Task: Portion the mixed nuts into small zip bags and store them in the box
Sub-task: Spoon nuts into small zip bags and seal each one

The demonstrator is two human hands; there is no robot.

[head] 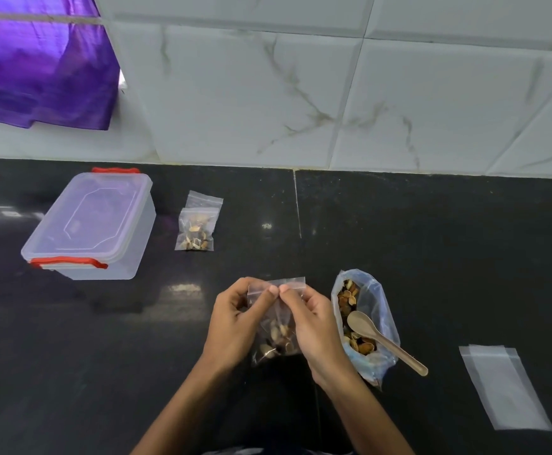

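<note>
Hands meeting over the black stone counter, our left hand and right hand pinching the zip strip of a small clear nut-filled bag — held just left of the open blue-tinted plastic bag of mixed nuts with its beige plastic spoon, another filled small zip bag beside the lidded clear plastic box with red clasps.

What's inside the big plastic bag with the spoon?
The big clear plastic bag holds mixed nuts and shells and the bowl of a small tan spoon. Whatever lies deeper under them is covered.
</note>
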